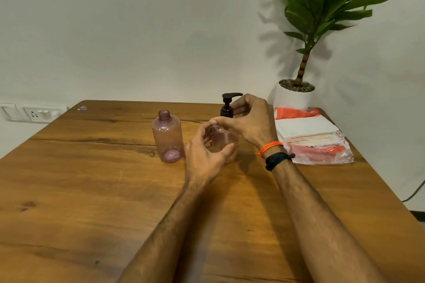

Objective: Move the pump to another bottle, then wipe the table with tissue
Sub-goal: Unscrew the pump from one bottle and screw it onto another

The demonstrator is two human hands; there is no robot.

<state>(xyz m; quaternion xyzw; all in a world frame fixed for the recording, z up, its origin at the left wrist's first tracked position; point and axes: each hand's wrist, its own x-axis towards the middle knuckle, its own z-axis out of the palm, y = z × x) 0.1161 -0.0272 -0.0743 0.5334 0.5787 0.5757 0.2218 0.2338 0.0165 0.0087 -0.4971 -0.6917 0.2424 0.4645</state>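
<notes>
Two clear pink bottles stand on the wooden table (92,190). The left bottle (167,136) has an open neck and no cap. The right bottle (224,142) carries the black pump (227,105). My left hand (207,151) curls round that bottle's body from the near left side. My right hand (250,122) comes in from the right, its fingers closed around the pump's collar; the pump's nozzle points right above them. A pack of tissues (312,138) in a clear plastic wrapper lies at the right of the table.
A potted plant (296,96) in a white pot stands at the far right corner, behind the tissues. A wall socket panel (34,112) sits left of the table. A small scrap (82,108) lies near the far left edge.
</notes>
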